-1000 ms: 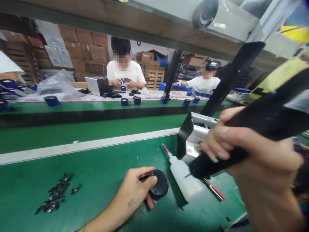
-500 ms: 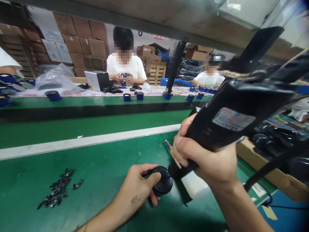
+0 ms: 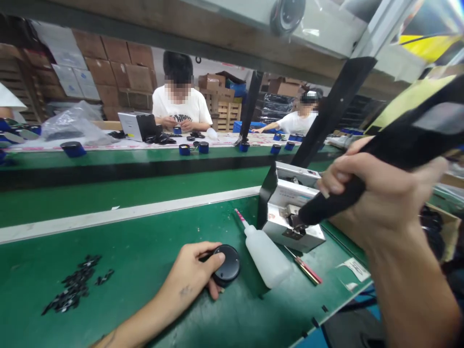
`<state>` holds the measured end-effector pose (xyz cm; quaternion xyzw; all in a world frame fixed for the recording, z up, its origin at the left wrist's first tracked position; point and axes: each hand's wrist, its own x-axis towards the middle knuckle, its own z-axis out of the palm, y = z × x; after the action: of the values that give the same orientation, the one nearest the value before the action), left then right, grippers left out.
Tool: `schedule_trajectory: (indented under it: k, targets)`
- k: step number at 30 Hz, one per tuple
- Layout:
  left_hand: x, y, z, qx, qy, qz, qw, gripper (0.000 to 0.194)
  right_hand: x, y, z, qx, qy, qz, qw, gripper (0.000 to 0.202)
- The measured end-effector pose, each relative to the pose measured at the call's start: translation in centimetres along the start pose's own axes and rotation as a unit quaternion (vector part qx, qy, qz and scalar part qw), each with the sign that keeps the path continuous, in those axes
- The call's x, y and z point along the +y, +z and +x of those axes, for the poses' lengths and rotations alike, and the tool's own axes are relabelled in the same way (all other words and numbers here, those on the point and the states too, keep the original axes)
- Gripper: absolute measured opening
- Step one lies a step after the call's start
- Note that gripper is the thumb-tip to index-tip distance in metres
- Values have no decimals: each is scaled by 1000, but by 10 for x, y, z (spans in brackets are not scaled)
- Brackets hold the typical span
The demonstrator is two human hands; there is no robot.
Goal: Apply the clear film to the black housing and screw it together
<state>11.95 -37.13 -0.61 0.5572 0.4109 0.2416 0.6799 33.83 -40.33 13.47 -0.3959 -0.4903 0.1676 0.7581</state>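
My left hand [image 3: 192, 273] rests on the green mat and grips a round black disc-shaped part [image 3: 226, 264] lying flat there. My right hand [image 3: 377, 193] is closed around a black electric screwdriver [image 3: 337, 200], held up at the right. The tool's tip points down onto the white screw feeder box [image 3: 290, 212] that stands right of the disc. A white squeeze bottle [image 3: 266, 253] with a pink-striped nozzle lies between the disc and the box.
A pile of small black screws or clips [image 3: 72, 290] lies at the left of the mat. A thin red-handled tool [image 3: 306, 268] lies by the feeder. Beyond a white strip runs a green conveyor [image 3: 126, 193]; two people sit across it with blue parts [image 3: 192, 147].
My right hand has lifted the screwdriver off the black disc and swung it right to the feeder box. My left hand has stayed on the disc.
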Motion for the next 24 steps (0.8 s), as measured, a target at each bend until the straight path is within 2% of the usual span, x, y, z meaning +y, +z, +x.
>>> schedule_trajectory:
  k: [4, 6, 9, 13, 15, 17, 19, 21, 24]
  targets:
    - [2, 1, -1, 7, -11, -6, 1000, 61, 22, -24, 23, 13, 38, -31, 999, 18]
    - [3, 0, -1, 5, -3, -3, 1000, 59, 28, -28, 25, 15, 53, -34, 998, 15]
    - [3, 0, -1, 0, 9, -7, 1000, 50, 21, -22, 18, 9, 85, -23, 996, 15]
    - [-1, -1, 1, -10, 16, -13, 1000, 34, -2, 12, -10, -2, 84, 13, 996, 14]
    - [-3, -1, 1, -11, 19, -13, 1000, 28, -8, 38, -29, -44, 85, 44, 994, 15]
    - [-3, 0, 1, -13, 23, -13, 1000, 26, -9, 62, -46, -104, 108, 83, 985, 16]
    - [-2, 0, 1, -19, 30, -16, 999, 24, -5, 81, -57, -136, 137, 99, 976, 15]
    - [-2, 0, 1, -26, 39, -22, 999, 22, 0, 90, -62, -140, 151, 90, 974, 14]
    - [-3, 1, 2, -28, 42, -33, 998, 21, 7, 94, -64, -141, 147, 70, 977, 13]
